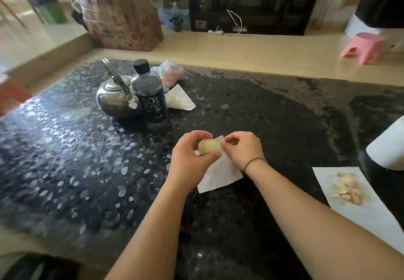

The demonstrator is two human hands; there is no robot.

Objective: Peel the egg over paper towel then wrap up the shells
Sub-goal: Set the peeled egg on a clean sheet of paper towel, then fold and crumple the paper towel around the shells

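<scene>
Peeling underway: left hand [192, 159] grips the egg [209, 146] above the paper towel [220, 177]; right hand [242, 148] apparently pinches shell, blurred. Next, drop fragments onto the towel.

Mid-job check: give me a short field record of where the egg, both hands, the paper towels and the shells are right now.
egg: held above the counter, over the near paper towel
left hand: fingers curled round the egg
right hand: fingers at the egg's right end, pinching there; blurred, so shell or towel edge unclear
near paper towel: flat on the dark counter, under the hands
second paper towel: at right, carrying a pile of shells
kettle: far left, beside a dark bottle
</scene>
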